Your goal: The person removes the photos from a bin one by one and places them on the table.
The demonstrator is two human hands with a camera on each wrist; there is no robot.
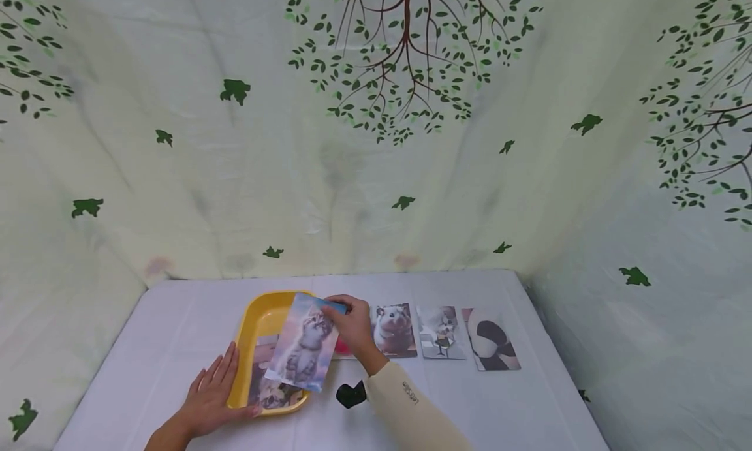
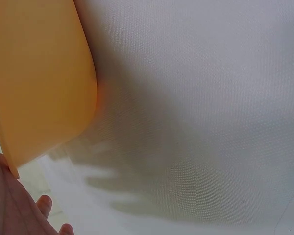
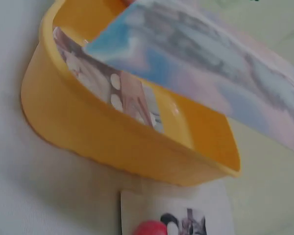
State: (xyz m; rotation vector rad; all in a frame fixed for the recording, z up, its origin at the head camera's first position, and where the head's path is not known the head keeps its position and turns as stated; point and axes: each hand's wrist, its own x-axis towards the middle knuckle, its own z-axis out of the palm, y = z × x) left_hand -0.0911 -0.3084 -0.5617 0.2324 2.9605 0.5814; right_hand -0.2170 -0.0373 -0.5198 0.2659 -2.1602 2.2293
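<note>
My right hand (image 1: 354,327) pinches a picture card (image 1: 302,350) of a grey kitten on a pink and blue ground by its upper right corner. The card is held tilted above a yellow tray (image 1: 249,320), overlapping its right rim. Inside the tray lie other picture cards (image 1: 279,397), partly covered by the held one; the right wrist view also shows a card (image 3: 88,73) in there. Fingers straight, my left hand (image 1: 208,395) rests against the tray's left side, thumb at the near rim. In the left wrist view the tray's outer wall (image 2: 44,83) appears beside that hand.
Right of the tray, a row of cards lies on the white table (image 1: 470,412): a hamster card (image 1: 395,330), a cat card (image 1: 442,333) and a black-and-white card (image 1: 492,340). Another card (image 3: 186,200) is mostly behind my right hand. A dark green shape (image 1: 350,394) shows near my sleeve.
</note>
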